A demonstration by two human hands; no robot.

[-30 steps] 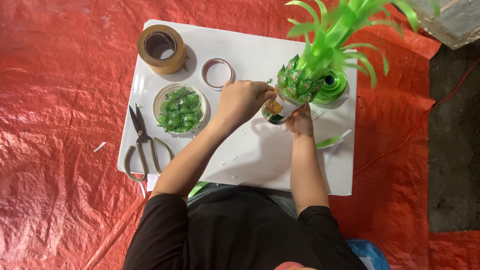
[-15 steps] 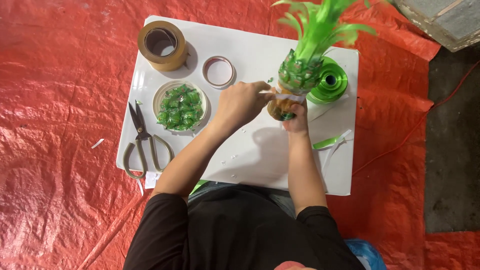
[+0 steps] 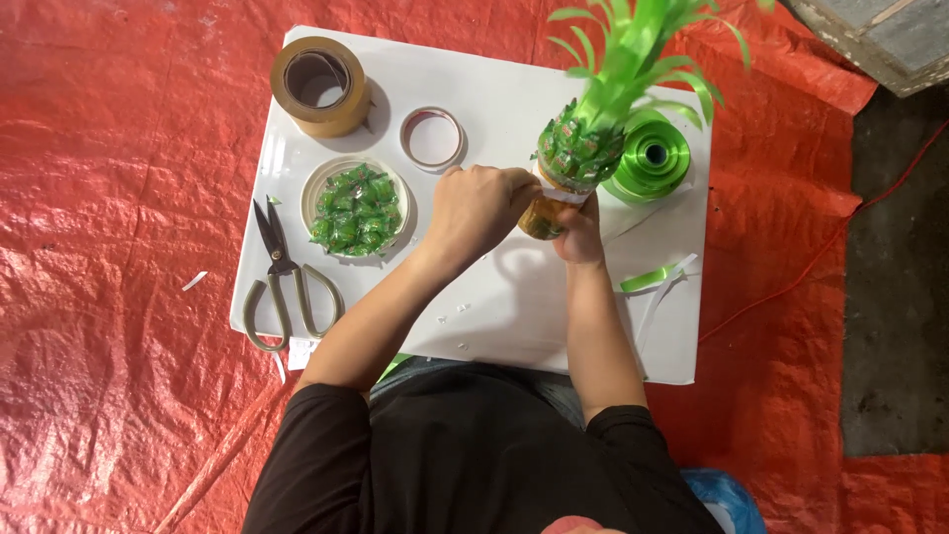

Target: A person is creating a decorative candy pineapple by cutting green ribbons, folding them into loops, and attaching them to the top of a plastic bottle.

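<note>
Small green candy packets [image 3: 356, 209] heaped in round white bowl [image 3: 314, 184] near left edge of white board [image 3: 494, 307]. More green packets [image 3: 578, 148] stuck around bottle [image 3: 543, 219], near far right corner. White band [image 3: 561, 193] wraps bottle below them.

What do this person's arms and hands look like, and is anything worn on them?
Both arms are bare from above the elbow down, below short black sleeves of a black top. The left hand and right hand are bare: no gloves, and no rings, watch or bracelets show.
</note>
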